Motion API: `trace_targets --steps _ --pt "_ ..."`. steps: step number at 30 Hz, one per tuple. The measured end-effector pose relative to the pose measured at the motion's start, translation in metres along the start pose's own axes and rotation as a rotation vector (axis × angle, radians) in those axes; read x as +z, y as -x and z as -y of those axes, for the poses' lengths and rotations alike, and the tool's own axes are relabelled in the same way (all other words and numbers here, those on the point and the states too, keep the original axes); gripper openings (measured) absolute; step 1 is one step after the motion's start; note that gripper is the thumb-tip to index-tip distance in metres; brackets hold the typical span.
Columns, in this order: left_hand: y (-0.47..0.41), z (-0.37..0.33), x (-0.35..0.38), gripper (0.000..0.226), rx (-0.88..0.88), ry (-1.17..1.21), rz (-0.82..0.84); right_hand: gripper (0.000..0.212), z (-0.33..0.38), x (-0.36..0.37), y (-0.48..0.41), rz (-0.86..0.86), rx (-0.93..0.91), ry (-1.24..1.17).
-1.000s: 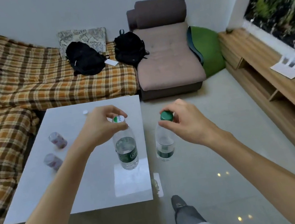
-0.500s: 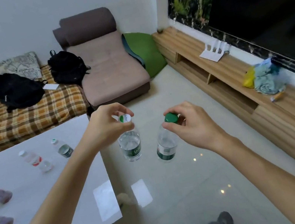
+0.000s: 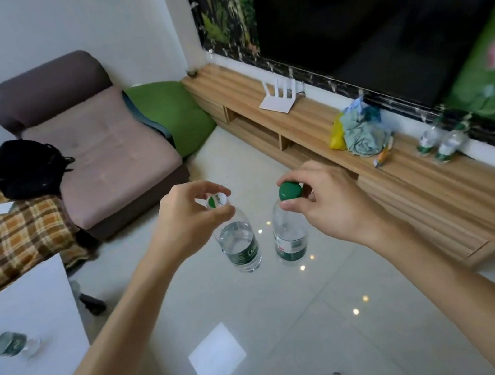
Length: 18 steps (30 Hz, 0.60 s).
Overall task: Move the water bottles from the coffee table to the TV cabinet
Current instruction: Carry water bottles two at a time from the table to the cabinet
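My view has swung right, so the TV cabinet (image 3: 402, 181) fills the right side; my left hand (image 3: 187, 227) pinches the white-capped water bottle (image 3: 238, 244) and my right hand (image 3: 327, 203) pinches the green-capped water bottle (image 3: 291, 239), both hanging mid-frame over the floor.

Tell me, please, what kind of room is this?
Most likely a home living room. A large dark TV hangs above a long wooden TV cabinet, a brown sofa chair stands by the wall, and a white coffee table stands at the left.
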State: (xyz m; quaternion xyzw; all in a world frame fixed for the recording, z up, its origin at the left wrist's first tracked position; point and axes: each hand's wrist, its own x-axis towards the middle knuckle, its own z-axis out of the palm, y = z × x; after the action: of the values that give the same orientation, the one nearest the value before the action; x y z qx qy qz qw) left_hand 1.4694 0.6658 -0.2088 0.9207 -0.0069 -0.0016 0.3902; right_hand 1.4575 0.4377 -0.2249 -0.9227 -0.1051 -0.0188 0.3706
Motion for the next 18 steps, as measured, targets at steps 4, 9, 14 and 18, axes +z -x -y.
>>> trace_targets --steps 4,9,14,18 --pt "-0.03 -0.045 0.046 0.018 0.055 -0.008 0.052 0.026 -0.048 -0.043 -0.008 -0.062 0.034 -0.006" --pt "-0.071 -0.099 0.094 0.022 0.171 -0.08 0.117 0.026 -0.099 -0.096 -0.021 -0.165 0.092 0.019" --pt "-0.124 -0.132 0.134 0.02 0.233 -0.066 0.152 0.025 -0.138 -0.138 -0.041 -0.261 0.172 0.047" --pt "-0.173 -0.149 0.169 0.021 0.29 -0.072 0.214 0.024 -0.171 -0.163 -0.069 -0.305 0.229 0.073"
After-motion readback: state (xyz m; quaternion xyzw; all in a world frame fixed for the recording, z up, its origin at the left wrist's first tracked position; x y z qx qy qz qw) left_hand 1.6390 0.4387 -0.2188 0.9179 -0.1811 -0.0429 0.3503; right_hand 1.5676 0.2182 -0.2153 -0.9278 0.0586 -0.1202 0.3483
